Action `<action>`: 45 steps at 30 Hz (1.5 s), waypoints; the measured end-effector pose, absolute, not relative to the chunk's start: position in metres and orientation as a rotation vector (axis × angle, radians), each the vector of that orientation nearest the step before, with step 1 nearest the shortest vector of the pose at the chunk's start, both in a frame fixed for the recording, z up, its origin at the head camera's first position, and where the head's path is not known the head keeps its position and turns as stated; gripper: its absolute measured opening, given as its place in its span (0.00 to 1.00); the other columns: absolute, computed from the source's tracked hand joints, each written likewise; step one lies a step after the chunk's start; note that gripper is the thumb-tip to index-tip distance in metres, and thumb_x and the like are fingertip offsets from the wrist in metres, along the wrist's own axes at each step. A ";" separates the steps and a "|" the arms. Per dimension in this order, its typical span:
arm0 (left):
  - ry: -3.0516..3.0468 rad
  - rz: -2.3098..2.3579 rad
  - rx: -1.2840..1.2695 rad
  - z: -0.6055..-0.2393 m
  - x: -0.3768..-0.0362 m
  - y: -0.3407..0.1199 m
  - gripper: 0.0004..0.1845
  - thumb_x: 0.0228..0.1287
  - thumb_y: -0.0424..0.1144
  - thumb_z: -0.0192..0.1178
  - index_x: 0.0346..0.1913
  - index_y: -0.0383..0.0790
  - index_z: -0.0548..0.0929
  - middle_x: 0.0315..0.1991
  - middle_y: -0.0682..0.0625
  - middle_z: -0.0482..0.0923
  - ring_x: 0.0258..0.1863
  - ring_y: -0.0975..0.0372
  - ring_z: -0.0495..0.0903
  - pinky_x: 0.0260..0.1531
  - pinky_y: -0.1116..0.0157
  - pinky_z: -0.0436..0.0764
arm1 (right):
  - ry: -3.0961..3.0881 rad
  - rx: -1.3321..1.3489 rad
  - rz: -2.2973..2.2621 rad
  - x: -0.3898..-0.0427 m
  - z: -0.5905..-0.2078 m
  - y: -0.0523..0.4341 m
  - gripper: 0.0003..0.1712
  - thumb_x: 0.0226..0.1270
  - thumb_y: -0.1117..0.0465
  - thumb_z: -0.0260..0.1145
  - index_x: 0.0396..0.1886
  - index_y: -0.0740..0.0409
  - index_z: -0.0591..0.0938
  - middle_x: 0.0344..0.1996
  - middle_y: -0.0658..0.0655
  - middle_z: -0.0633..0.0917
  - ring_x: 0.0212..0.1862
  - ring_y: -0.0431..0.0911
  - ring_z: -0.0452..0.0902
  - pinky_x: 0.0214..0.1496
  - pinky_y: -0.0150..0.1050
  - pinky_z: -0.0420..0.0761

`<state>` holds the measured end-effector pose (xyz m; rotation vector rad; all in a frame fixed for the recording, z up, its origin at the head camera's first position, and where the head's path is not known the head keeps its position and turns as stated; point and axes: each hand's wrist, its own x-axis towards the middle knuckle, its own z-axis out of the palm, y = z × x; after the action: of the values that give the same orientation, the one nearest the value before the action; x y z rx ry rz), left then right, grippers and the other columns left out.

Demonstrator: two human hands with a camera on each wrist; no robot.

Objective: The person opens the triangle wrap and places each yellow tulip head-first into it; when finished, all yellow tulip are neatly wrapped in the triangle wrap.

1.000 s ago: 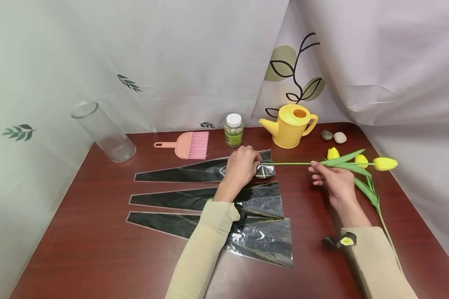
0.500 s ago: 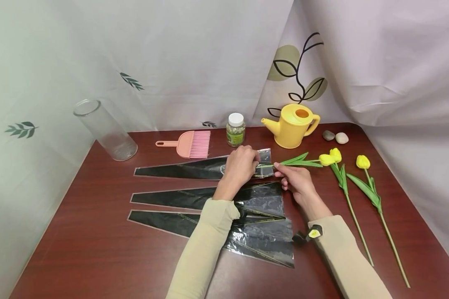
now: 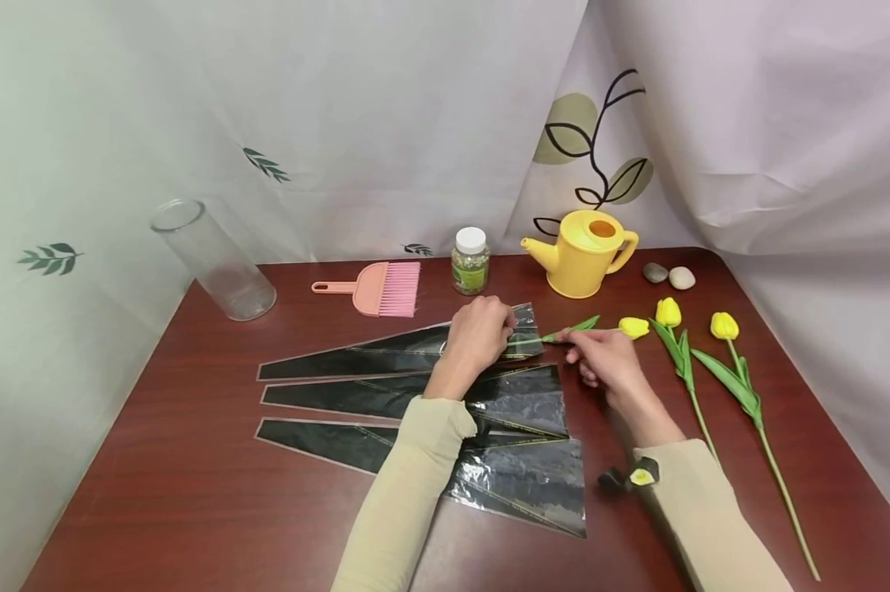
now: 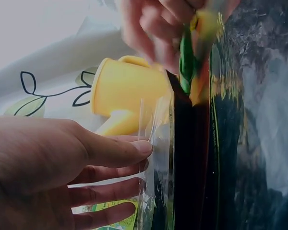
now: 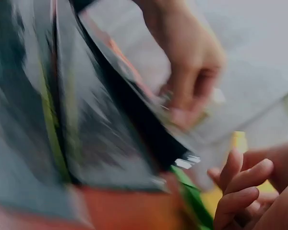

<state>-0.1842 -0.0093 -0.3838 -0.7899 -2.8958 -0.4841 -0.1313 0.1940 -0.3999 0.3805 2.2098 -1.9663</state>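
Table: shiny and red-brown, with a pale cloth behind it that has leaf pictures on it.
Left hand: my thumb and fingers pinch the clear edge of the far black sleeve, close to its wide end.
Right hand: my thumb and finger are pressed together on a yellow tulip, near its leaves.
Flower I hold: the stem is at the wide end of that sleeve, and the yellow top sticks out past my hand. I cannot tell how far in the stem goes.
Other sleeves: the middle sleeve and the near sleeve lie flat, closer to me.
Other flowers: two tulips lie on the right.
Back row: clear vase, pink brush, jar, yellow watering can, two stones.
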 end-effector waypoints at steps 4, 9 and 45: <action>-2.884 -0.478 -0.803 -0.385 -0.184 -0.008 0.04 0.63 0.36 0.65 0.34 0.48 0.89 0.32 0.55 0.79 0.36 0.61 0.80 0.34 0.61 0.80 | 2.825 0.140 -1.704 -0.131 -0.383 0.221 0.15 0.71 0.55 0.62 0.45 0.61 0.86 0.19 0.52 0.83 0.15 0.42 0.73 0.16 0.31 0.68; -2.883 -0.456 -0.801 -0.385 -0.184 -0.008 0.03 0.63 0.36 0.65 0.34 0.49 0.88 0.32 0.55 0.78 0.35 0.61 0.80 0.33 0.61 0.79 | 3.407 -0.246 -1.043 -0.141 -0.372 0.253 0.08 0.67 0.58 0.67 0.39 0.57 0.88 0.27 0.55 0.87 0.29 0.50 0.79 0.30 0.39 0.71; -2.870 -0.337 -0.791 -0.386 -0.185 -0.006 0.07 0.62 0.33 0.63 0.29 0.47 0.86 0.29 0.54 0.77 0.33 0.58 0.78 0.32 0.59 0.77 | 3.295 -0.905 -0.535 -0.156 -0.401 0.277 0.07 0.52 0.67 0.76 0.32 0.56 0.89 0.34 0.53 0.85 0.45 0.53 0.77 0.48 0.51 0.74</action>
<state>-0.1852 -0.0062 -0.3862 -0.7911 -2.8699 -0.3367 -0.1562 0.2771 -0.4014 -0.9050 3.2953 -0.5348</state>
